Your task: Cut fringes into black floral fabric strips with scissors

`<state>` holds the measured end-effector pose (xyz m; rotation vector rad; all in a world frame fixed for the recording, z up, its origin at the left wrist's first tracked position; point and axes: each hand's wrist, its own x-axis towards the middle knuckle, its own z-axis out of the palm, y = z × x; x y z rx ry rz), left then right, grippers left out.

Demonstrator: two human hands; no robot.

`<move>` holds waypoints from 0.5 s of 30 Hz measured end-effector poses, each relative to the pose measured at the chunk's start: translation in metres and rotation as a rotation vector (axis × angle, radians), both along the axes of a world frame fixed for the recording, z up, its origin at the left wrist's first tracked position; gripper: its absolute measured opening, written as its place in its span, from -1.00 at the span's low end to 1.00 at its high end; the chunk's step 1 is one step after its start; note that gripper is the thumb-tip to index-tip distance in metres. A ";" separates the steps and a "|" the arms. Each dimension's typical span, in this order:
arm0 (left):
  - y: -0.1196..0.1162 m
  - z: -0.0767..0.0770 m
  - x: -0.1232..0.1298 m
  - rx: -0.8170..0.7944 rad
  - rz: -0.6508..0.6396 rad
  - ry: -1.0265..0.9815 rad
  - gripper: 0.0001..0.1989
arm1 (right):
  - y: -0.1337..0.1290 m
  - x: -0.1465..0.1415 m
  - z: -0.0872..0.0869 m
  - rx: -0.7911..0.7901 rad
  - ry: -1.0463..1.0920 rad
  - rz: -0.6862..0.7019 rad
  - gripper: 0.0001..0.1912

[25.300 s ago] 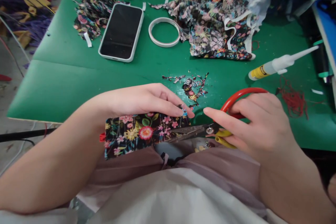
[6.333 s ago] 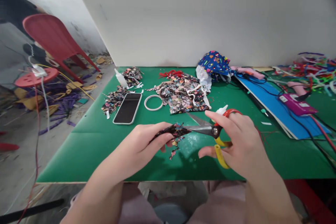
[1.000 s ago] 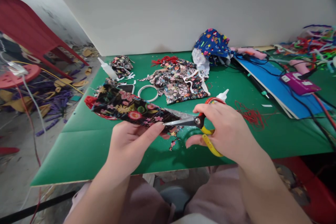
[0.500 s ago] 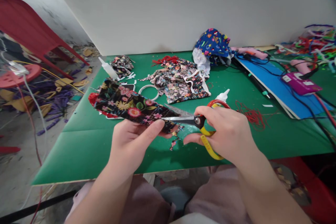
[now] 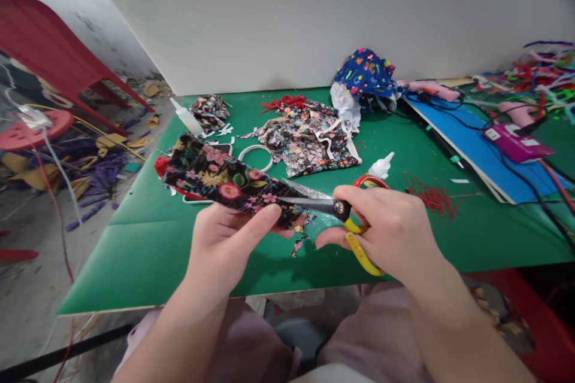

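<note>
My left hand (image 5: 229,239) pinches a dark floral cloth (image 5: 220,176) between thumb and fingers, above the green table. In my right hand (image 5: 386,221) is a pair of scissors (image 5: 339,207) with red and yellow handles. The blades are parted and point left, with the lower one over the right end of the cloth, close to my left thumb. Small floral scraps (image 5: 300,245) hang or lie just below the blades; which, I cannot tell. A red bit (image 5: 162,166) shows at the cloth's left end.
On the green table (image 5: 148,263) are floral fabric pieces (image 5: 309,143), a white ring (image 5: 255,157), white bottles (image 5: 186,116), red thread (image 5: 433,197) and a blue patterned cloth (image 5: 366,75). A blue folder (image 5: 485,155) with cables and a purple box (image 5: 516,142) lies at the right.
The scissors have tilted slightly in my right hand, and the blades remain parted. My left hand and the cloth have hardly moved.
</note>
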<state>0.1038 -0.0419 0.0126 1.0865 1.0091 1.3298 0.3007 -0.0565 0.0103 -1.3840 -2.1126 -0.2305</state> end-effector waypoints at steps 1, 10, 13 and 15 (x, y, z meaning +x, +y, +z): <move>0.000 0.000 0.000 0.002 -0.004 0.000 -0.93 | 0.000 0.000 0.000 0.003 0.002 0.000 -0.51; 0.000 -0.001 -0.003 0.001 -0.007 0.033 -0.91 | -0.002 0.000 0.001 0.031 -0.005 -0.007 -0.51; -0.001 -0.001 -0.003 0.008 0.020 0.039 -0.90 | -0.002 -0.001 0.002 0.051 -0.024 -0.025 -0.53; -0.002 -0.001 -0.002 0.011 0.029 0.027 -0.91 | -0.003 -0.001 0.002 0.061 -0.039 -0.035 -0.55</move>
